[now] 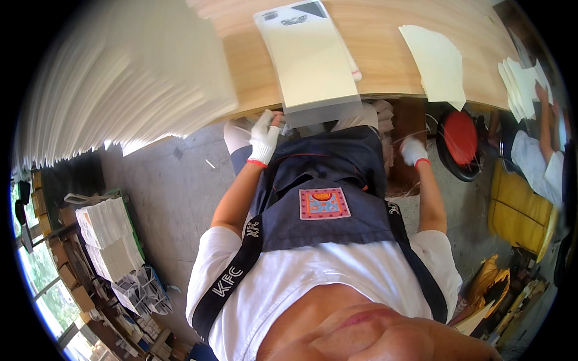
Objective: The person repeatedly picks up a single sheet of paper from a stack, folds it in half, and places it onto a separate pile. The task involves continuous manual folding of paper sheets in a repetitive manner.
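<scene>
My left hand, in a white knit glove with a red cuff and bare fingertips, is by the table's front edge. Its fingers are stretched and apart, beside the near left corner of a clear plastic sleeve. That sleeve overhangs the edge; a cream paper stack with a dark printed far end lies in or on it, which I cannot tell. Lower right, my gloved right hand is curled closed beside a brown box below the table. Whatever its fingers may hold is hidden.
Tall white paper stacks fill the table's left. Cream sheets lie right of the sleeve. A red-seated stool stands below. At far right, another person's hand touches folded papers. Bundled paper stands at left.
</scene>
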`<state>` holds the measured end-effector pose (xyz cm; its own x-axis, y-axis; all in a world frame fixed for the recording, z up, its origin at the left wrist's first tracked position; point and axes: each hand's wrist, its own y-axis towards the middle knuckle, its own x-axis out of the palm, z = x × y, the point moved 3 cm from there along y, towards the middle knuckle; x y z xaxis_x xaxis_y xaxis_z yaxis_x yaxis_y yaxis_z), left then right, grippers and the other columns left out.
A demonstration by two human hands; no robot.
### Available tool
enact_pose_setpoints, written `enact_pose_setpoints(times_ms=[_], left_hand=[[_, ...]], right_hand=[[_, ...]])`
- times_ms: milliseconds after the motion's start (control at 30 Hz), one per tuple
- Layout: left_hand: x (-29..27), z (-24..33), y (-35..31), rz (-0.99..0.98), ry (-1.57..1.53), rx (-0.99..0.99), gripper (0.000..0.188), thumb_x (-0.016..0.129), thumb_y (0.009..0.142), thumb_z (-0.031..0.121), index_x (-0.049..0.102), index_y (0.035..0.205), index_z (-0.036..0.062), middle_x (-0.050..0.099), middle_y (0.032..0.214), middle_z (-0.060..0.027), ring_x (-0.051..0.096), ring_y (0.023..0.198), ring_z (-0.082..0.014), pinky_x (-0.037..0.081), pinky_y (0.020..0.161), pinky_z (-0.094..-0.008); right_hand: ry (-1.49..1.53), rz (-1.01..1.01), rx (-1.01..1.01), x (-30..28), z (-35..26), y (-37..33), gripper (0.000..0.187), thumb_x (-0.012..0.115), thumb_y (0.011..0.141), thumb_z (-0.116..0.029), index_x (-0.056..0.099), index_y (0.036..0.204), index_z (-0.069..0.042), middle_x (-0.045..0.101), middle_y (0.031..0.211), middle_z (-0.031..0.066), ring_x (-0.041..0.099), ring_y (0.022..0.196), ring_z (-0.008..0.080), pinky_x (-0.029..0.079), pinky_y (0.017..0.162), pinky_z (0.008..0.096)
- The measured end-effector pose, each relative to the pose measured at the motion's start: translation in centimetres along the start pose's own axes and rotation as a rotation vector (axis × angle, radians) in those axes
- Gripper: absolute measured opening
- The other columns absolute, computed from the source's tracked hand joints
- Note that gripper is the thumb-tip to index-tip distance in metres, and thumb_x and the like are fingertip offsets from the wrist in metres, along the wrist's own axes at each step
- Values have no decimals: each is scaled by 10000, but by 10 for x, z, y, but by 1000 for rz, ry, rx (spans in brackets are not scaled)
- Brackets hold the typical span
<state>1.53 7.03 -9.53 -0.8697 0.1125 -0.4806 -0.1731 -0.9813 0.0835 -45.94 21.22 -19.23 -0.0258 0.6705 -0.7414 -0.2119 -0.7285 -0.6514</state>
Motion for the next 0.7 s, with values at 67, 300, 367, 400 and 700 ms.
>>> enact_pose_setpoints(times_ms=[67,300,367,400,700], left_hand=[[-12,37,2,201,444,333,159,642,747,89,620,904,84,615,904,-66,578,796,-228,477,684,-328],[5,56,19,180,559,801,201,707,612,102,621,794,103,611,1004,-2,560,937,-239,465,763,-357],[2,61,21,141,535,738,165,716,632,133,591,730,88,606,873,-31,555,828,-248,446,690,-366],[3,52,21,126,511,683,170,718,635,139,580,716,80,597,830,-43,547,795,-256,436,670,-374],[35,-10,8,583,-913,-390,205,611,853,140,437,754,93,454,622,23,449,529,-79,367,456,-224]], right_hand=[[193,60,-70,5,-16,-13,282,514,794,-248,580,1003,-71,633,907,173,603,868,361,477,771,436],[318,1347,-622,-210,-157,-81,178,638,729,-198,552,858,-111,599,899,71,573,830,280,458,684,407],[436,1257,-707,-206,-159,-56,149,636,729,-180,553,819,-95,583,846,85,563,783,289,451,661,399],[495,1210,-753,-200,-162,-46,137,635,729,-170,553,800,-87,575,819,92,558,759,294,448,650,396],[1445,848,-117,-146,-179,-7,289,577,830,-303,528,757,-27,542,603,103,525,563,212,409,565,339]])
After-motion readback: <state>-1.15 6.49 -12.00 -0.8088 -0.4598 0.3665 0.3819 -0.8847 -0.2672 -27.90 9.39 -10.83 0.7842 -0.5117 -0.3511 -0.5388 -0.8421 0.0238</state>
